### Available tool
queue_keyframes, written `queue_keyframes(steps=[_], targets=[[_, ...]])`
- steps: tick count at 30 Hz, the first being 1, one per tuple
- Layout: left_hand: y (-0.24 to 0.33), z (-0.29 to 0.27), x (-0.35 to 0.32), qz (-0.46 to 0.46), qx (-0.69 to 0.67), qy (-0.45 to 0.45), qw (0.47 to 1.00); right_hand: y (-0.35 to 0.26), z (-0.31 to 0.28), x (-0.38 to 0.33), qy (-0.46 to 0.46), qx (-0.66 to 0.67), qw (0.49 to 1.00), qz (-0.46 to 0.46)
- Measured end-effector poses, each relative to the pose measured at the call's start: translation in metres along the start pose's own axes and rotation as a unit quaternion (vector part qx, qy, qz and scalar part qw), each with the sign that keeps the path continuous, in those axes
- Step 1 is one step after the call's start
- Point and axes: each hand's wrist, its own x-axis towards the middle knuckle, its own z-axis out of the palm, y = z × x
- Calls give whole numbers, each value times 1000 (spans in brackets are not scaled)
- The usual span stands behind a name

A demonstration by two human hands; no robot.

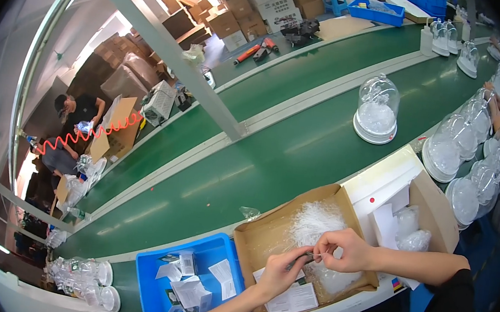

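The small, thin, greyish piece sits between your two hands, over the shallow brown cardboard tray; it is too small to identify. Your left hand holds it in a narrow thumb-and-finger pinch, and your right hand is pinched on its right end, fingertips nearly meeting. The step in hand looks like fine fingertip work; it seems to call for both pinches steady and close.

Under your hands, the shallow brown cardboard tray holds a loose heap of thin white strands, a clear plastic bag and printed white paper. To its left, the blue rectangular plastic bin holds folded white leaflets. To its right, the open white cardboard carton holds clear plastic bags of pale contents.

Beyond, on the green conveyor belt, you have a clear plastic dome on a round white base.
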Motion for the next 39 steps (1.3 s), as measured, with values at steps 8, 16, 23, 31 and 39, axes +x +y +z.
queue_keyframes(steps=[8,16,23,31,39], targets=[[11,-1,2,-69,-18,30,997,9,1,-2,72,153,983,74],[6,-5,0,-53,-11,23,998,6,1,2,26,5,998,63],[8,-3,-3,-15,8,28,999,7,2,0,26,-40,998,36],[7,-5,-1,9,11,32,999,5,0,2,5,-28,998,58],[11,-4,1,-31,-40,29,998,10,1,0,77,114,988,71]])
